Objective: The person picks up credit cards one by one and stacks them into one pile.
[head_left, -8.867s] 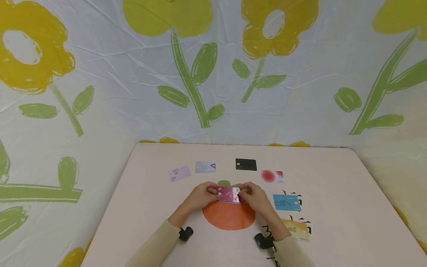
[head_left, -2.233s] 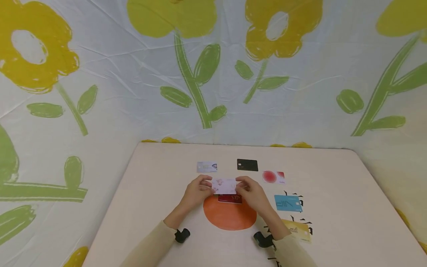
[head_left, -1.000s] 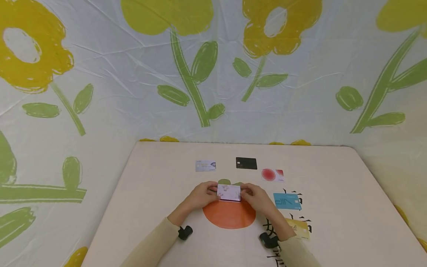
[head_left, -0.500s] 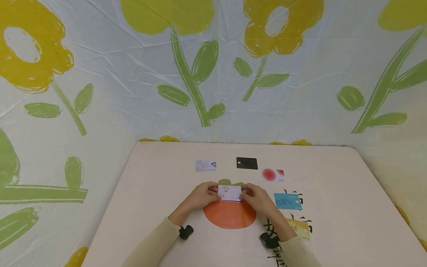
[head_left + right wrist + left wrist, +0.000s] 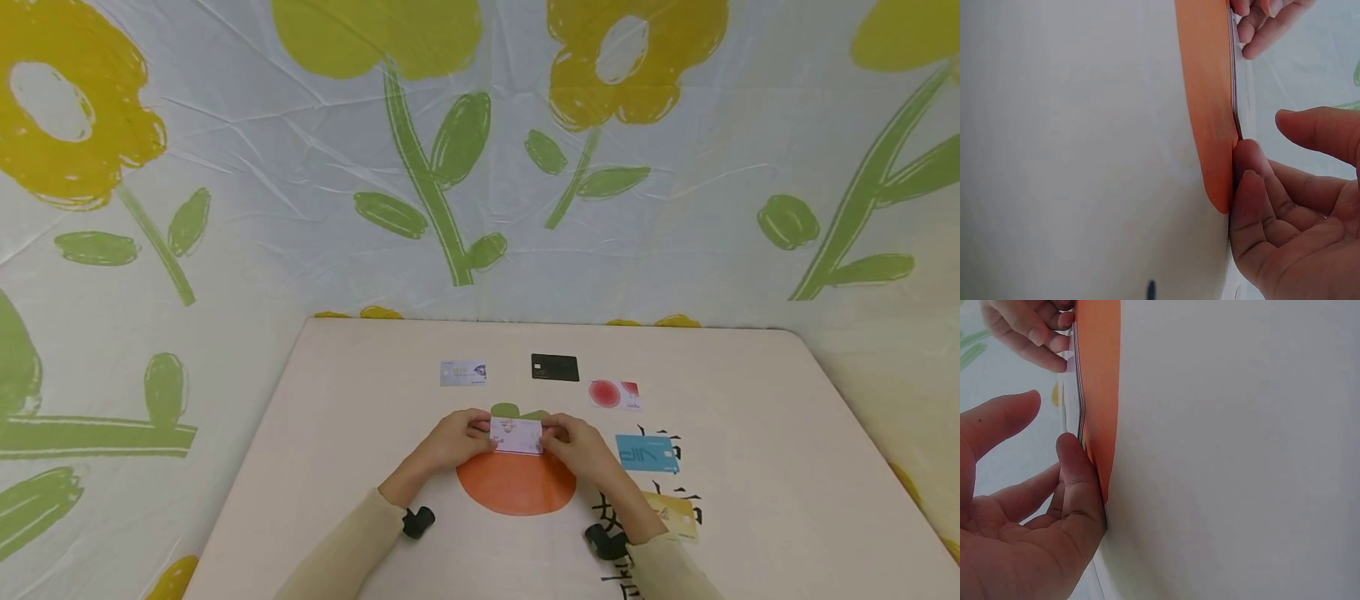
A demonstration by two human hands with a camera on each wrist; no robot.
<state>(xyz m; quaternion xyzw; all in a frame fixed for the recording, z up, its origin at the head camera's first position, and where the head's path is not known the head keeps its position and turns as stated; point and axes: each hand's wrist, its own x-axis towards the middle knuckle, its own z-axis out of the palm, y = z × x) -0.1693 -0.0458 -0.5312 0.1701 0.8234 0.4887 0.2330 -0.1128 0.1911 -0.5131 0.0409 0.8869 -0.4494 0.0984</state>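
Observation:
A pale card with a floral print [image 5: 516,435] lies on top of a small stack of cards at the middle of the table, over the printed orange circle [image 5: 516,487]. My left hand [image 5: 453,439] holds the left end of the stack, and my right hand [image 5: 576,443] holds its right end. Both wrist views show the layered edges of the card stack [image 5: 1078,394] close to the tabletop, with curled fingertips against the ends. The cards underneath are mostly hidden by the top one.
Behind the hands lie a silver card [image 5: 462,372], a black card [image 5: 555,367] and a white card with red circle [image 5: 614,395]. To the right are a blue card [image 5: 647,453] and a gold card [image 5: 678,517], partly behind the right forearm. Flowered cloth walls enclose the table.
Earlier a pink card was between my hands and the floral card lay at the back left. Both hands then brought the floral card over a red card onto the stack. Lately they barely move.

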